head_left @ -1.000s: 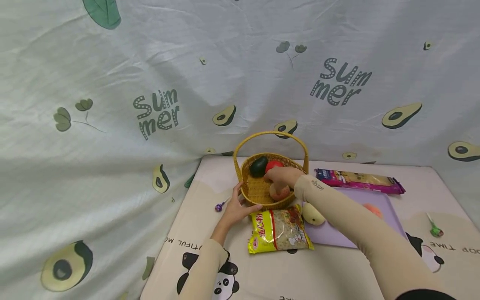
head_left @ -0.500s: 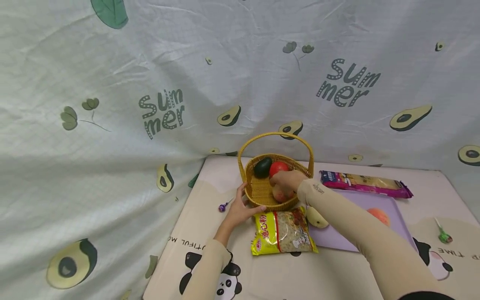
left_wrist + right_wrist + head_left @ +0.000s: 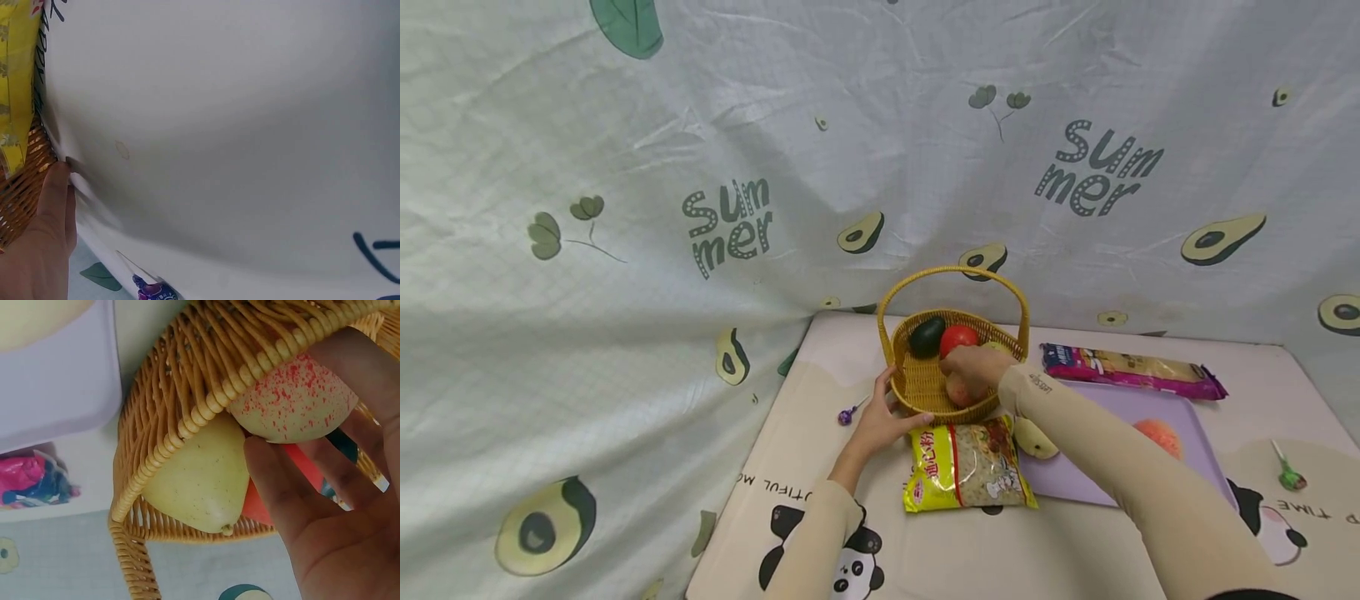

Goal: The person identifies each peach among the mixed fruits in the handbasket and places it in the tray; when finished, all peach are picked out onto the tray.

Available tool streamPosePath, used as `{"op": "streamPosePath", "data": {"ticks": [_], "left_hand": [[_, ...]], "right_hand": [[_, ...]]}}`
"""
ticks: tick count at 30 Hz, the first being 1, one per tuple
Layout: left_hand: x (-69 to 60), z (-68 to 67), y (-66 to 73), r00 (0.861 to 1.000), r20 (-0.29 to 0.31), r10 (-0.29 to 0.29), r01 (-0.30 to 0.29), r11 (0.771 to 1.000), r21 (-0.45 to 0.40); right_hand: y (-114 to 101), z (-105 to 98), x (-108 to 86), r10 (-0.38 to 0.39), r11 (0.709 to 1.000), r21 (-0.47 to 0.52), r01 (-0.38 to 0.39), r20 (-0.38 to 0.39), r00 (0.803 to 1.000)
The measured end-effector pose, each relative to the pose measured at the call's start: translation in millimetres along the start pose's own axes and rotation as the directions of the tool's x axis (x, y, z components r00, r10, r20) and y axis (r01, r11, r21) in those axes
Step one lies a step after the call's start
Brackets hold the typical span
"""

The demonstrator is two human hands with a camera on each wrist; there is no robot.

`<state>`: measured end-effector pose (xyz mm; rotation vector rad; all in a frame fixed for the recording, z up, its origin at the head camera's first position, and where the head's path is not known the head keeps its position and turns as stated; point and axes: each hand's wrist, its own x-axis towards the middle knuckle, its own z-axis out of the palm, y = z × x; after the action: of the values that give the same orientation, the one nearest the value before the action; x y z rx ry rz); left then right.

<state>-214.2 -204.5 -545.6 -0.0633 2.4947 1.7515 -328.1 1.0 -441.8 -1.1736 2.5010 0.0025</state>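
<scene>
My right hand (image 3: 977, 368) reaches into a wicker basket (image 3: 917, 387). Its thumb and fingers lie on either side of a speckled peach (image 3: 294, 403), which they appear to grip near the basket's rim. Beside the peach are a yellow-green pear (image 3: 203, 478), a red round fruit (image 3: 958, 337) and a dark green avocado (image 3: 927, 337). My left hand (image 3: 877, 425) rests against the basket's front left side, thumb and fingers spread along its outer wall. Straight fingers touch the wicker in the left wrist view. The right fingertips are partly hidden in the head view.
A yellow pasta bag (image 3: 970, 467) lies in front of the basket. A lilac tray (image 3: 1075, 483) bears another pear (image 3: 1034, 439) and peach (image 3: 1159, 437). Behind it is a purple noodle pack (image 3: 1135, 369). Lollipops lie left (image 3: 847, 415) and right (image 3: 1290, 475). The basket handle arches above.
The view has shifted slightly, moving the scene right in the picture. My right hand has drawn back a little from the red fruit, with the peach beneath it. My left hand stays on the basket.
</scene>
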Motion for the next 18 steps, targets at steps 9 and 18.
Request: {"op": "streamPosePath", "data": {"ticks": [9,18], "left_hand": [[-0.5,5.1,2.4,1.0,0.009,-0.012,0.012,1.0,0.013],[-1.1,2.0,4.0,1.0,-0.006,-0.02,0.02,1.0,0.011]], "right_hand": [[6.2,-19.8,-11.0,-0.018,0.999,0.045,0.02,-0.035,0.999],[19.7,-47.5,-36.2,-0.01,0.998,0.056,0.014,-0.07,0.998]]}}
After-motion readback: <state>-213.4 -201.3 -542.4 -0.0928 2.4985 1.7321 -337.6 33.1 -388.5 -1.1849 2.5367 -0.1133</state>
